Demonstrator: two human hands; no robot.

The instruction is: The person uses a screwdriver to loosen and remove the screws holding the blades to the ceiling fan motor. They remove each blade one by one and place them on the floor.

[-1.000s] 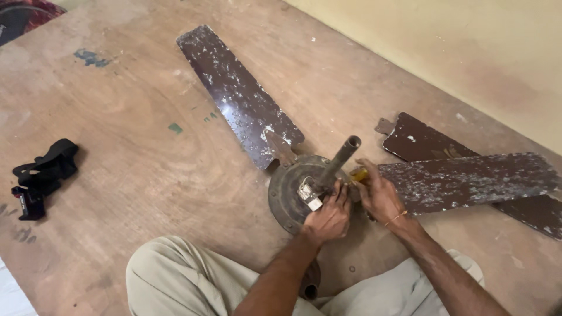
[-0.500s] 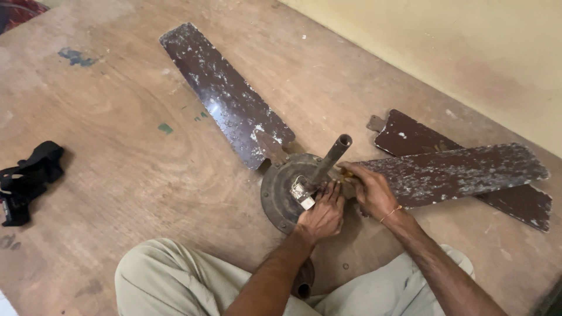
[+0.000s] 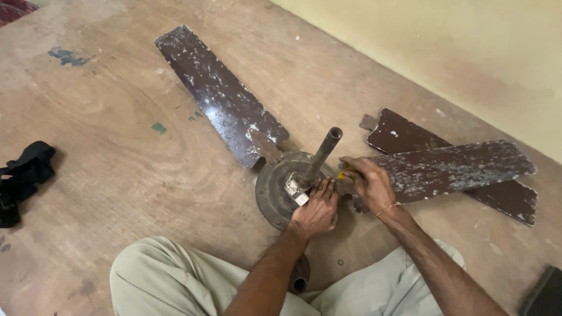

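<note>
Dark brown fan blades (image 3: 219, 96) speckled with pale grey-white flecks and scuffs. Dull rust-brown round motor housing (image 3: 275, 187) with a grey-brown metal rod (image 3: 321, 153) rising from it. A glimpse of yellow tool handle (image 3: 341, 174) beside the right hand (image 3: 369, 184). Thin orange thread bracelet (image 3: 387, 208) at that wrist. Light khaki trousers (image 3: 170, 281). Worn reddish-brown floor (image 3: 117, 175) with blue-green paint spots. Pale yellow wall (image 3: 468, 52). Black strap bundle (image 3: 23, 175) at far left.
</note>
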